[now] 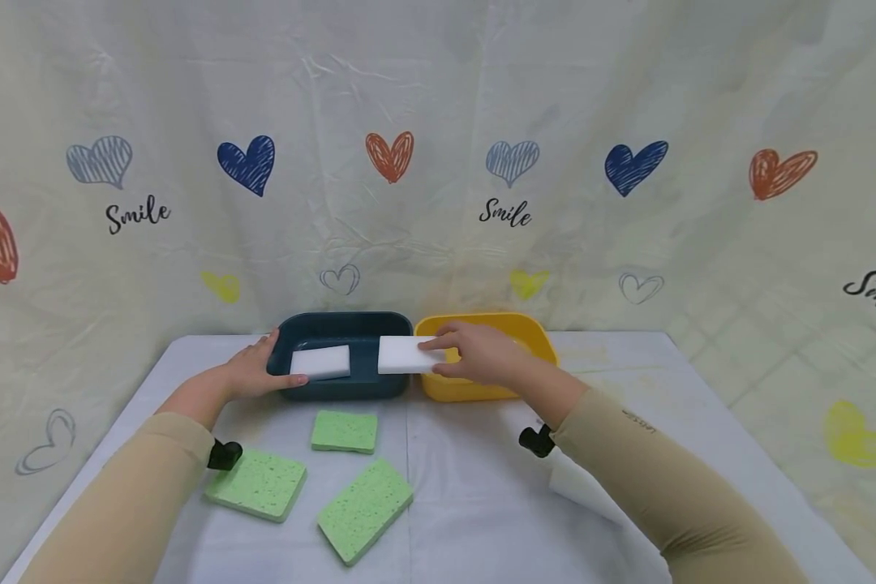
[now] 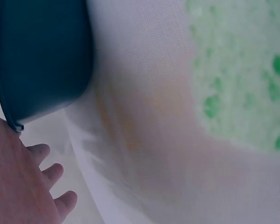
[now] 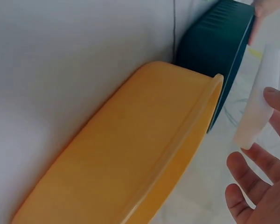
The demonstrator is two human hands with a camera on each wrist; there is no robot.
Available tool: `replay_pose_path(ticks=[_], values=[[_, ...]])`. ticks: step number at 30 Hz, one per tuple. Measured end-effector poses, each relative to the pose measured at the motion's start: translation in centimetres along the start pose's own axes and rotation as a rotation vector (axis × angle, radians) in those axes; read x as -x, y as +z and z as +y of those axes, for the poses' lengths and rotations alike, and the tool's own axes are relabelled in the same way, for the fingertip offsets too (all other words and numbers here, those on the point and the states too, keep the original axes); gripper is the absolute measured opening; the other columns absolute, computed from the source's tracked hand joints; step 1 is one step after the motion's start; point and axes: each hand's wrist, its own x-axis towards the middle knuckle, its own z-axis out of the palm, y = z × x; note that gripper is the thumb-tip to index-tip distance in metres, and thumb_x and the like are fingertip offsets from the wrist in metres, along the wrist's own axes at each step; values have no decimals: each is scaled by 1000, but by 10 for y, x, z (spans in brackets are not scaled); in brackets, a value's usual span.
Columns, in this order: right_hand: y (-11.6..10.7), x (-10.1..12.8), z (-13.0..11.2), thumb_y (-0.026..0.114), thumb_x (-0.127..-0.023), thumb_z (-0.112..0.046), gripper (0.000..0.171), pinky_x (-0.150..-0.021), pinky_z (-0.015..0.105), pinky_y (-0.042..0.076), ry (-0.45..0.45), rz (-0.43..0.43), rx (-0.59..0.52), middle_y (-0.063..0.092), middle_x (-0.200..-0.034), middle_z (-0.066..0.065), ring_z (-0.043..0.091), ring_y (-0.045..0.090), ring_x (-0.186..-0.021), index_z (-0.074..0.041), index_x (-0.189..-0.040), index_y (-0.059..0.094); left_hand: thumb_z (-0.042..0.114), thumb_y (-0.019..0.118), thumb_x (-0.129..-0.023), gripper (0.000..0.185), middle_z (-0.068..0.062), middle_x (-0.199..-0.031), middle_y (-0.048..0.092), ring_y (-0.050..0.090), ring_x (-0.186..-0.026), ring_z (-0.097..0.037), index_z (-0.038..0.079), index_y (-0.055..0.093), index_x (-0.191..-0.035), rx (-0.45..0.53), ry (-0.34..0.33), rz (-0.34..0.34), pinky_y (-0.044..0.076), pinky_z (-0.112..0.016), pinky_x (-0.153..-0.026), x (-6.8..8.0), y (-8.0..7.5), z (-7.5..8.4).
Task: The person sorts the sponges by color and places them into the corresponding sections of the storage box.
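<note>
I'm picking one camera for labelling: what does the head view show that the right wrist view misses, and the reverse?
Only the head view shows three green sponges, the left hand on the dark bin's rim and a white sponge inside it. Only the right wrist view shows the yellow bin outer wall close up. Both show the right hand holding a white block beside the dark bin.

lighting is bright, even and diffuse; shadows are faint. head view is sharp, with wide-angle bending at the edges. both wrist views are soft and out of focus.
</note>
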Motion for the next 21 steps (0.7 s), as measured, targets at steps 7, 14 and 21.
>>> replay_pose_path(ticks=[7, 14, 21], values=[[9, -42, -18, 67, -94, -44, 45, -101, 38, 46, -5, -59, -22, 54, -139, 3, 23, 54, -116, -37, -138, 60, 76, 57, -83, 128, -38, -157, 2, 6, -143, -56, -7, -8, -154, 8, -10, -12, 13, -69, -112, 0, 1, -4], [19, -69, -30, 67, -95, -42, 43, -97, 36, 47, -25, -82, 93, 56, -134, 2, 21, 55, -112, -37, -137, 61, 74, 59, -83, 126, -36, -159, 2, 6, -144, -54, -5, -7, -155, 11, -5, -21, 14, -67, -113, 0, 0, -2], [25, -86, -34, 67, -94, -36, 38, -89, 32, 46, -9, -106, 170, 60, -120, -1, 18, 53, -99, -36, -132, 66, 75, 59, -83, 126, -36, -158, 2, 6, -144, -54, -6, -6, -155, 14, -7, -16, 14, -67, -113, -1, -1, -3]])
